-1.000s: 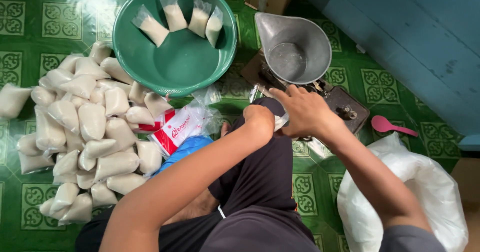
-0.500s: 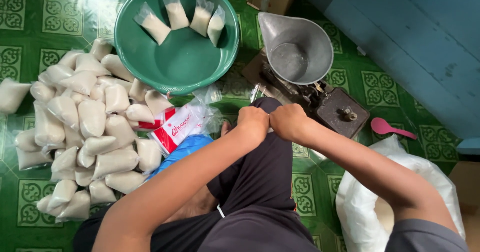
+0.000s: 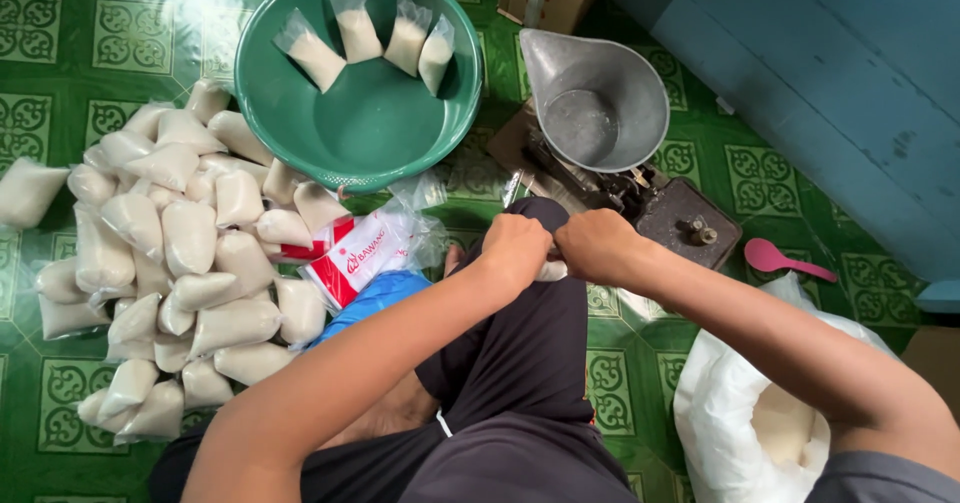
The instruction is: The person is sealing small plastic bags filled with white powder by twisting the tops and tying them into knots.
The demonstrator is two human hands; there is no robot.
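Since a second earlier, my right hand had come back from the scale to meet my left hand above my knee. Both were closed into fists around a small bag, mostly hidden between them; only a pale sliver showed. I judged I was tying its neck shut. Next would call for a firm pull, then a free hand to set it down. I could not tell its long axis or which way it pointed. Filled bags lay piled at left, the green basin beyond.
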